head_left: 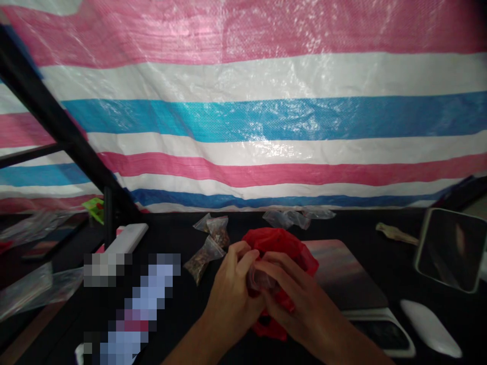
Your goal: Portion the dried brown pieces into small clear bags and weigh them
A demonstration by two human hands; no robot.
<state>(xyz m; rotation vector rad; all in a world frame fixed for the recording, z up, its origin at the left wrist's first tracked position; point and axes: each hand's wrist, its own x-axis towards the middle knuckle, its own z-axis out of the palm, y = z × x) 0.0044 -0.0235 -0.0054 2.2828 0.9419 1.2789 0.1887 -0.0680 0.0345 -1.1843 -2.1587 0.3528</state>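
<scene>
- So, the person's left hand [232, 289] and right hand [291, 299] meet low in the middle of the view, both curled closed and gripping a small clear plastic bag [259, 281] between them; the fingers hide most of it, and its contents cannot be made out.
- A crumpled red plastic bag [279, 241] bunches around both hands, showing above them at 12 o'clock and hanging below them at 6 o'clock, and touches them.
- At 11 o'clock from the hands, just beside the left hand, lie two small clear zip bags of dried brown pieces [209, 248].
- Further out at 12 o'clock lie flattened clear plastic bags [292, 218], apparently empty.
- At 3 o'clock, just beside the right hand, sits a flat rectangular device with a glossy top on a white base [342, 274].
- Further along at 3 o'clock are a white oval object [429, 327], a tan, knobbly stick [395, 233] and a square, pale-framed mirror [451, 248].
- At 9 o'clock lies a white rectangular block [125, 238], with pixelated patches below it hiding what is there.
- All of this rests on a black tabletop [365, 223], backed by a pink, white and blue striped tarpaulin [243, 121], with a black metal bar [57, 116] slanting across at 10 o'clock.
</scene>
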